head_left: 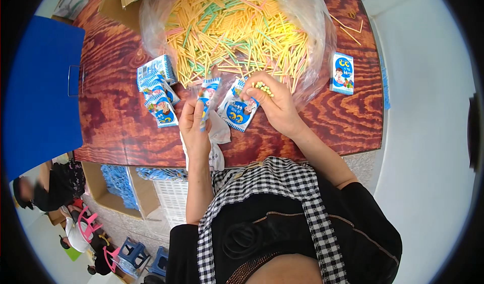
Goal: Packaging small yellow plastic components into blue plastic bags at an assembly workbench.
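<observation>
My left hand (193, 125) pinches a small blue-and-white packet (208, 96), held upright over the near side of the table. In my closed right hand (275, 105) is a bundle of thin yellow sticks (262, 88), their ends showing between thumb and fingers. Between the hands a flat blue-and-white packet (237, 111) lies on the table, just under my right fingertips. A white cloth (220, 131) lies partly behind my left hand. Beyond both hands, a clear plastic bag (322, 42) spreads open around a large heap of yellow, green and pink sticks (237, 32).
Several blue-and-white packets (160, 95) are piled at the left, and one packet (343, 73) lies at the right. Loose sticks (350, 34) and a cardboard box (118, 7) are farther back. Below the table stand a white crate (171, 198) and blue stools (133, 256). People sit at lower left.
</observation>
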`<action>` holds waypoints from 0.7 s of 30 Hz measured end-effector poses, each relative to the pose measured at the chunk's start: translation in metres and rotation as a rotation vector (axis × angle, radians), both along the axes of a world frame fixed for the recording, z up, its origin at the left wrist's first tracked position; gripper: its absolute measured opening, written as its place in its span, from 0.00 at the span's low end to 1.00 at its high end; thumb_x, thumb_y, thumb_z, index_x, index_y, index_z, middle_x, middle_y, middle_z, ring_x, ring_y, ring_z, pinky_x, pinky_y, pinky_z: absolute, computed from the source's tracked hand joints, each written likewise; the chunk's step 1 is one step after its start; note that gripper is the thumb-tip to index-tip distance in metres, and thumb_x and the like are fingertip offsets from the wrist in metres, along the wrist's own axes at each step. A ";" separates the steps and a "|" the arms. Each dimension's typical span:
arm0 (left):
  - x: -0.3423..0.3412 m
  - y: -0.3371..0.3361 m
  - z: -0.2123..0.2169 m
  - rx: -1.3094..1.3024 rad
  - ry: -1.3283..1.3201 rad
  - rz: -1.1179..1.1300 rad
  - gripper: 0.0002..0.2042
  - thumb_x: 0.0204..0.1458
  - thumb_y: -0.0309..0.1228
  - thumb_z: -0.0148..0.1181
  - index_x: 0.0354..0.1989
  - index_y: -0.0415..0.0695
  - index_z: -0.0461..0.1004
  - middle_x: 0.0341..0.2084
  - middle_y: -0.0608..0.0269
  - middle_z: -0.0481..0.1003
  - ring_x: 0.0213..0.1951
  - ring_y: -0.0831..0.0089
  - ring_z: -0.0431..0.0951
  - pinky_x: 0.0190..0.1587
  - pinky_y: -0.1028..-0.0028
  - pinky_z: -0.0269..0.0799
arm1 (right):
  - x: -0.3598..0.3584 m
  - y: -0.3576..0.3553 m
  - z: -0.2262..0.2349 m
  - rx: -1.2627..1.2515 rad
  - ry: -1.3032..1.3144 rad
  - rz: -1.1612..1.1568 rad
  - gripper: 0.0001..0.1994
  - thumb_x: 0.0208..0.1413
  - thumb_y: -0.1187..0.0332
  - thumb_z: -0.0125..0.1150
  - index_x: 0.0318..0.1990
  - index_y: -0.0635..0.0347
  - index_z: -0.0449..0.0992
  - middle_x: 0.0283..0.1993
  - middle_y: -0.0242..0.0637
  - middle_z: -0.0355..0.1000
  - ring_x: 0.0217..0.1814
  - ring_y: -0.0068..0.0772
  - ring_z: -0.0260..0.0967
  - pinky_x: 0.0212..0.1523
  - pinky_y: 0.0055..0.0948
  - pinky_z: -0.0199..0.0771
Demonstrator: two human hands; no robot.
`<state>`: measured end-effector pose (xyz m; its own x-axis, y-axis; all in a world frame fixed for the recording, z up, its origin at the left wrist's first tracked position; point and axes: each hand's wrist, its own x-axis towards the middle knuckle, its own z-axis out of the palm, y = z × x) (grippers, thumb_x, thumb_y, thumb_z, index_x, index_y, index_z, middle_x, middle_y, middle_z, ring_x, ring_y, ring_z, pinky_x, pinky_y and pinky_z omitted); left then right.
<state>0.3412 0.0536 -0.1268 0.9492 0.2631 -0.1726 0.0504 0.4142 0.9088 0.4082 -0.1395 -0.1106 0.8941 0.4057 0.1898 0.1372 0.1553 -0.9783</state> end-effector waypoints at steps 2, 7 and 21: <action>-0.001 -0.005 0.001 0.228 0.094 0.050 0.03 0.60 0.26 0.53 0.37 0.42 0.71 0.24 0.77 0.70 0.24 0.91 0.63 0.23 0.87 0.55 | 0.000 0.001 0.001 -0.014 -0.015 -0.003 0.05 0.64 0.72 0.49 0.40 0.65 0.69 0.34 0.34 0.68 0.37 0.22 0.67 0.40 0.22 0.68; -0.001 -0.003 0.002 0.196 0.063 0.007 0.03 0.59 0.26 0.54 0.38 0.41 0.72 0.27 0.74 0.73 0.28 0.90 0.67 0.31 0.86 0.60 | 0.000 0.001 0.001 -0.041 -0.020 0.007 0.05 0.64 0.72 0.49 0.40 0.65 0.69 0.35 0.34 0.69 0.37 0.22 0.67 0.41 0.22 0.68; -0.003 -0.015 0.008 0.662 -0.178 -0.023 0.05 0.52 0.18 0.57 0.36 0.33 0.75 0.34 0.60 0.75 0.38 0.74 0.74 0.43 0.77 0.68 | 0.010 -0.003 0.007 0.166 0.141 -0.068 0.07 0.65 0.69 0.46 0.39 0.63 0.68 0.35 0.41 0.72 0.42 0.28 0.70 0.46 0.27 0.70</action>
<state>0.3387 0.0381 -0.1192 0.9548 0.2390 0.1767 -0.1210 -0.2304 0.9655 0.4183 -0.1422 -0.1038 0.9407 0.3174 0.1200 0.0163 0.3110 -0.9503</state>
